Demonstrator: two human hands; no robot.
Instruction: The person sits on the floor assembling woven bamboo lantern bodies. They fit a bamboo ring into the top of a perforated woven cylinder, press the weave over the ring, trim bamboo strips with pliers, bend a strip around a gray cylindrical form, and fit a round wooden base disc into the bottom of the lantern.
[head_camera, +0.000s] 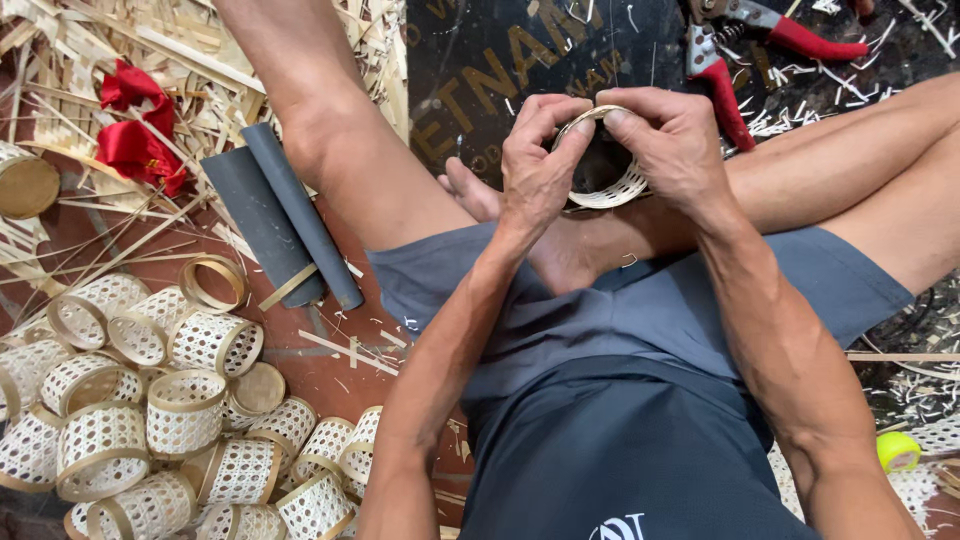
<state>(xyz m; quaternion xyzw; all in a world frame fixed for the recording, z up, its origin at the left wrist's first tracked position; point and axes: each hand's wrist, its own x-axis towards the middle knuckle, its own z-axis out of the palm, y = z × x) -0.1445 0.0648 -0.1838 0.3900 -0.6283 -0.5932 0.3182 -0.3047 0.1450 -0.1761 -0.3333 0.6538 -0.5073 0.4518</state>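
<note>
Head view. My left hand and my right hand meet above my crossed legs, both closed on one small round woven cane ring with an open lattice wall and a pale bamboo rim. The left fingers curl over the ring's upper left edge, thumb pressed on the rim. The right fingers are bent over the upper right edge, thumb and forefinger pinched shut on the rim strip. No gap shows between fingers and ring on either side. The ring is held on edge, its opening facing up toward me, just above my bare foot.

Beyond the hands, a pair of red-handled metal pruning shears lies on a dark printed mat, well apart from the ring. To my left, two dark grey plastic tubes lie side by side on the reddish floor, touching each other. A crumpled red cloth rests on loose pale bamboo strips. Near my left knee lies a heap of finished small woven cane cylinders with bamboo rims, touching one another. A yellow-green roll of tape sits by my right elbow.
</note>
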